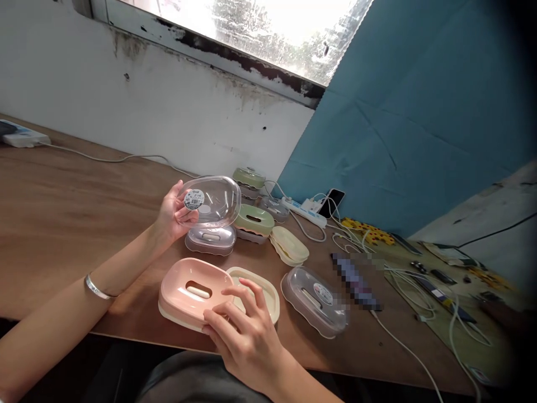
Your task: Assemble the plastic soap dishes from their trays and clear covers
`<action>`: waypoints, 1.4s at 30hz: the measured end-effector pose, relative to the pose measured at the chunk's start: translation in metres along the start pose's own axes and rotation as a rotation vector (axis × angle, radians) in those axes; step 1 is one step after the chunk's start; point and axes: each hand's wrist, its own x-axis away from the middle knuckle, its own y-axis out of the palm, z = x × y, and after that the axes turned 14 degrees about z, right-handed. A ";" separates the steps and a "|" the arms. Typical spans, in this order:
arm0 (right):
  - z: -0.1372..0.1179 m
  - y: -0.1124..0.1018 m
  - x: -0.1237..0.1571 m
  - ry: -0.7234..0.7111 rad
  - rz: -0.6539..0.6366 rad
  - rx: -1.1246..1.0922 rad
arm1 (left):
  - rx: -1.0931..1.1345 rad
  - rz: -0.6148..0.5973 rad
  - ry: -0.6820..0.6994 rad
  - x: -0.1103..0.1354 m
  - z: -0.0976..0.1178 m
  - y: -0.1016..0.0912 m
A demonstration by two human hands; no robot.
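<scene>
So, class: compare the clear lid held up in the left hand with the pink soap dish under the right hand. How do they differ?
1. The clear lid is see-through; the pink soap dish is opaque.
2. The lid is lifted off the table in the left hand; the dish rests on the table, the right hand touching its near edge.
3. The lid bears a round sticker; the dish has an oval slot.
Both are rounded oblongs.

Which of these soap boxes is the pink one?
The pink soap box at the table's near edge, under the right hand. The others are green, cream or clear; the left hand holds up a clear lid.
</scene>
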 end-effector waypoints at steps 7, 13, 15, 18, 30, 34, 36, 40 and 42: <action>-0.017 0.006 0.001 -0.054 0.059 0.013 | -0.049 0.016 0.009 0.003 0.000 0.002; -0.027 0.019 0.004 -0.053 0.120 0.019 | -0.060 0.029 0.020 0.006 -0.002 0.004; -0.028 0.022 0.004 -0.029 0.114 0.009 | -0.056 0.042 0.033 0.006 -0.003 0.003; -0.032 0.024 0.005 0.000 0.103 0.016 | -0.054 0.055 0.042 0.007 -0.004 0.004; -0.047 0.052 0.023 0.133 0.114 0.012 | -0.146 0.085 0.054 0.007 -0.007 0.006; -0.049 0.072 0.032 0.126 0.238 0.074 | -0.210 0.040 0.061 0.007 -0.003 0.004; -0.047 0.074 0.035 0.116 0.273 0.086 | -0.241 0.014 0.069 0.006 -0.001 0.002; -0.032 0.054 0.044 0.091 0.270 0.123 | -0.296 -0.017 0.100 0.003 -0.001 0.000; -0.023 0.037 0.051 0.115 0.233 0.170 | -0.341 0.014 0.140 0.002 -0.005 0.000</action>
